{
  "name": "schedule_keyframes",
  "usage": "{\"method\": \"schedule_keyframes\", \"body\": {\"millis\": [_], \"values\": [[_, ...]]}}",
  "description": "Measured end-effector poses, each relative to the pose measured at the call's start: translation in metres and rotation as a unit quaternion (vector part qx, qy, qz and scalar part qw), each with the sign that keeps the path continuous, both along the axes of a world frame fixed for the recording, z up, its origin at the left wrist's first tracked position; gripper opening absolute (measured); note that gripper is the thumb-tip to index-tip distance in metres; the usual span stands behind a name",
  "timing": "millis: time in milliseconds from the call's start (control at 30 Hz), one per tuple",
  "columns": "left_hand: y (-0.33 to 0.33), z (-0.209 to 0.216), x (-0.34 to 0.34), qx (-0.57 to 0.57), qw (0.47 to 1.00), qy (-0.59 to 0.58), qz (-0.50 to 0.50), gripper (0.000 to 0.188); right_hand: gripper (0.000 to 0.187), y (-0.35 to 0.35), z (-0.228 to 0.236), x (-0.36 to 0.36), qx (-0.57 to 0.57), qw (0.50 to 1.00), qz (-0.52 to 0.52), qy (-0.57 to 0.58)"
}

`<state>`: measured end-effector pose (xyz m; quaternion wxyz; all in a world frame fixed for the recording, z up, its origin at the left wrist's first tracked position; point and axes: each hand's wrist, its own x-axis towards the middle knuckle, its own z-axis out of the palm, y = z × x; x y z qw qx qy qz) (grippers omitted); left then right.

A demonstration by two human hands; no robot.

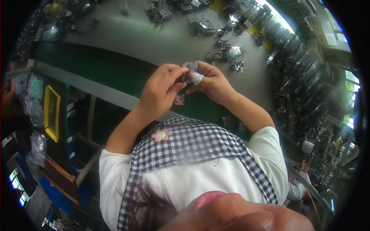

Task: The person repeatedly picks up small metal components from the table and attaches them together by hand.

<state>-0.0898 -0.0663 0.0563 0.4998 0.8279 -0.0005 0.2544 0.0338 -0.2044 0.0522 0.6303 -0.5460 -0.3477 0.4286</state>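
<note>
My left hand (161,86) is closed, its thumb and fingers pinching a small, dark metal part (185,78) in front of my chest. From the other side, my right hand (214,84) closes on the same part. White wrapping (197,78) covers fingertips of the right hand. My fingers hide much of the part, so its full shape does not show. Just below the hands, a small metal bracket with holes (179,99) lies near the table's front edge. Two more brackets (226,121) lie close to my apron, under my right forearm.
Piles of bent metal brackets (200,24) lie across the far side of the grey tabletop (135,32). A smaller cluster (230,53) sits beyond my right hand. A green strip (92,61) runs along the near side. At left stands a yellow frame (51,112); a person (298,184) is at lower right.
</note>
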Motion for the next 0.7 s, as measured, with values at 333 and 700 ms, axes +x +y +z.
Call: {"method": "schedule_keyframes", "body": {"millis": [333, 700], "values": [[0.015, -0.019, 0.074, -0.101, 0.963, 0.08, -0.236, 0.042, 0.015, -0.053, 0.006, 0.013, -0.123, 0.97, -0.15, 0.149], [0.06, -0.046, 0.106, 0.299, 0.953, -0.006, 0.05, 0.041, 0.013, -0.08, -0.054, 0.074, -0.013, 0.893, -0.415, 0.174]]}}
